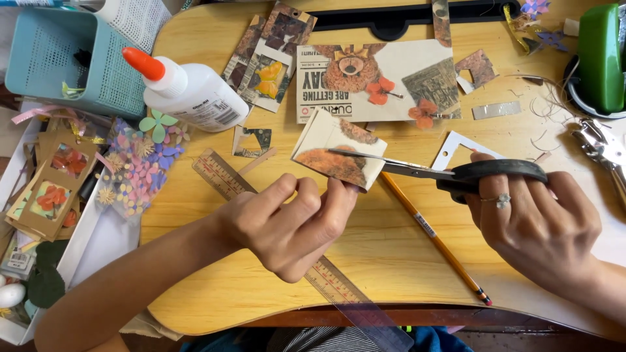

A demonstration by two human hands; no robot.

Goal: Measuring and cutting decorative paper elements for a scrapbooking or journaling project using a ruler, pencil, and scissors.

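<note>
Head view: paper piece (339,151) between scissors (450,173).

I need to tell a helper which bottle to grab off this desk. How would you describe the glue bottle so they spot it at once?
Start at the pale blue basket in the desk's upper left corner. Lying on its side just right of it, above the clear bag of paper flowers, is the glue bottle. It is the only white bottle there, with an orange pointed cap aimed at the basket.
</note>
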